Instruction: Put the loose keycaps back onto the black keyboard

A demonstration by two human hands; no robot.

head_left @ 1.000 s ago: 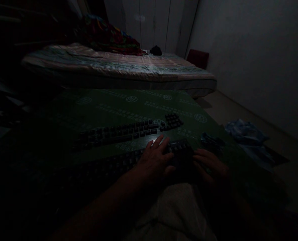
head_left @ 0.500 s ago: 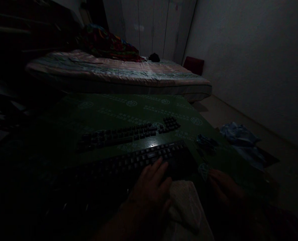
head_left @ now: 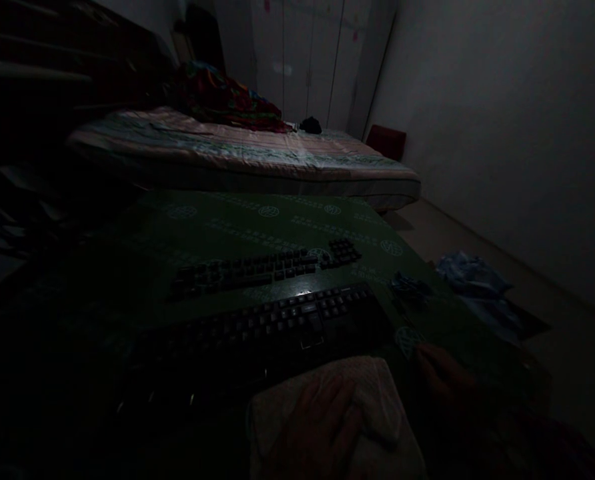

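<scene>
In dim light, my left hand (head_left: 322, 417) lies on a folded pale cloth (head_left: 387, 393), fingers stretched out and flat against it. To the right, over the green table, my right hand (head_left: 445, 373) is low with its fingers drawn together; whatever they may hold is too dark to make out. In front of the cloth lies a black keyboard (head_left: 277, 317), its left end lost in shadow. Behind it, loose black keycaps (head_left: 247, 270) are laid out in rows, with a separate block of keycaps (head_left: 345, 251) at their right end.
The green table (head_left: 237, 223) carries printed white marks. A small dark bundle (head_left: 410, 287) rests near its right edge. Bluish fabric (head_left: 472, 273) lies beyond that edge. A bed (head_left: 277, 150) stands behind the table, with a red patterned blanket (head_left: 232, 103) on it.
My left hand has moved off the keyboard, back and down onto the cloth. My right hand stays in about the same place. The view has shifted slightly.
</scene>
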